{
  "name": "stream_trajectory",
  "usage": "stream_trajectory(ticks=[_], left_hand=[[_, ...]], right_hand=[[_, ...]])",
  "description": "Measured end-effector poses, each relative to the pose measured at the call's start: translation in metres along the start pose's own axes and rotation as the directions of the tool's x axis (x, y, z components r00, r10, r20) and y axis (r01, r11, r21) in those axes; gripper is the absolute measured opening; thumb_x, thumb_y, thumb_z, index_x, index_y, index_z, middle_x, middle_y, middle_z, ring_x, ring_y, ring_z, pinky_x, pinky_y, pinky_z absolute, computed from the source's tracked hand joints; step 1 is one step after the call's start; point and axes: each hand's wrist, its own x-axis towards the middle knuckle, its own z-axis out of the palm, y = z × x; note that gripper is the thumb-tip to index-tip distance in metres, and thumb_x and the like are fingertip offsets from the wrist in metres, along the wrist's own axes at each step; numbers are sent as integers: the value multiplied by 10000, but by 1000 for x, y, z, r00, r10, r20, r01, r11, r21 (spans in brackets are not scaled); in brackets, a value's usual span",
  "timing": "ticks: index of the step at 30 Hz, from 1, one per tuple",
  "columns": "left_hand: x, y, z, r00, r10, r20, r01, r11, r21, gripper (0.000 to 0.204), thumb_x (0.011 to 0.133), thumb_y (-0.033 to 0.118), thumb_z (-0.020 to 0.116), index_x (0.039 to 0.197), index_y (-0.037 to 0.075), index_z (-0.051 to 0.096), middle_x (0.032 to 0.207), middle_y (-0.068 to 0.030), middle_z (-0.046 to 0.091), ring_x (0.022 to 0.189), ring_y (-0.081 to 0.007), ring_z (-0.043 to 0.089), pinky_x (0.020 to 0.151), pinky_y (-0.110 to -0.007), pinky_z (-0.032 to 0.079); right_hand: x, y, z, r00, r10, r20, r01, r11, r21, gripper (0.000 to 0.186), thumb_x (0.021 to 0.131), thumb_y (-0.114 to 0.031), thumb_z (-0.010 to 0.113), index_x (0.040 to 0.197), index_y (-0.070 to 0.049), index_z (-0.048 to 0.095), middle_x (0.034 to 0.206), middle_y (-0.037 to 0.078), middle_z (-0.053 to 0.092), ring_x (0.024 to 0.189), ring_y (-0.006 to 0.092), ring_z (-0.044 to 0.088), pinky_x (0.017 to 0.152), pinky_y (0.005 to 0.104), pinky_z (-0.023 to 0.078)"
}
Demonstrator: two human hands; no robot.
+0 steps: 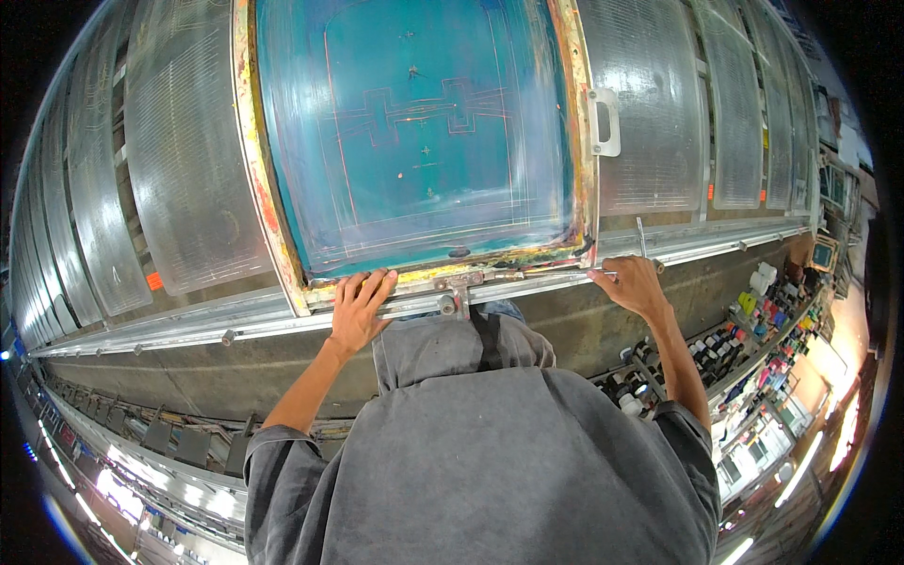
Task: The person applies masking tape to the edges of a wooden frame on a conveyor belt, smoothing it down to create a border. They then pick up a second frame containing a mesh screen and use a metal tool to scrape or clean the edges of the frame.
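Observation:
A screen-printing frame (266, 202) with paint-stained edges and a teal mesh (414, 179) lies in front of me. My left hand (358, 309) rests on its near edge, left of the middle, with fingers laid over the edge. Close to the frame's near right corner, my right hand (636, 287) is closed, fingers bent. A slim metal tool (641, 237) sticks up from behind this hand, seemingly gripped in it; its exact kind cannot be made out. Between my hands, a metal clamp (459, 282) with a round knob sits at the frame's near edge.
Long translucent panels (193, 141) line the table on both sides of the frame. A metal rail (254, 325) with small stops runs along the near edge. A white handle (605, 122) juts from the frame's right side. Containers and bottles (720, 348) crowd a shelf at right.

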Motion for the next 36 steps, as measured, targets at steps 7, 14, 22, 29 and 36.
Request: stream_trajectory(ticks=[7, 14, 22, 29, 36], left_hand=[[5, -1, -4, 1000, 6, 20, -6, 1000, 24, 1147, 590, 278, 946, 1578, 211, 368, 1493, -5, 466, 1262, -284, 472, 1089, -503, 369], [2, 0, -4, 999, 10, 37, -12, 999, 44, 1168, 575, 274, 943, 1584, 202, 360, 1502, 1, 467, 1258, -283, 482, 1087, -488, 373], [-2, 0, 1, 999, 34, -15, -33, 998, 59, 1156, 573, 285, 944, 1576, 182, 380, 1493, -17, 476, 1253, -292, 488, 1076, -497, 372], [-3, 7, -9, 995, 75, -70, -69, 993, 92, 1112, 590, 334, 934, 1552, 144, 408, 1449, -60, 490, 1251, -309, 484, 1081, -494, 364], [-10, 8, -1, 986, 52, -157, -54, 999, -10, 1122, 594, 293, 932, 1570, 157, 395, 1566, -60, 432, 1397, -350, 413, 1219, -541, 271]], right_hand=[[12, -16, 15, 1000, 3, 17, -3, 1000, 1, 468, 915, -457, 723, 694, -46, 692, 569, 176, 627, 592, 395, 661, 580, 485, 500], [5, -22, 1, 1000, -16, -6, 16, 999, 46, 466, 930, -441, 707, 699, -37, 679, 600, 161, 634, 598, 386, 650, 573, 469, 489], [-13, -73, -73, 980, 167, -104, -96, 870, 484, 380, 1041, -346, 588, 867, -29, 706, 601, 34, 482, 530, 124, 415, 525, 331, 338], [16, -91, 57, 713, 445, -541, -10, 778, 628, 333, 1085, -298, 483, 1048, -49, 702, 599, 51, 453, 565, 164, 450, 591, 343, 393], [49, -91, 133, 446, 540, -714, -330, 841, 430, 286, 1055, -265, 497, 1145, -68, 683, 911, 222, 736, 839, 450, 705, 758, 554, 524]])
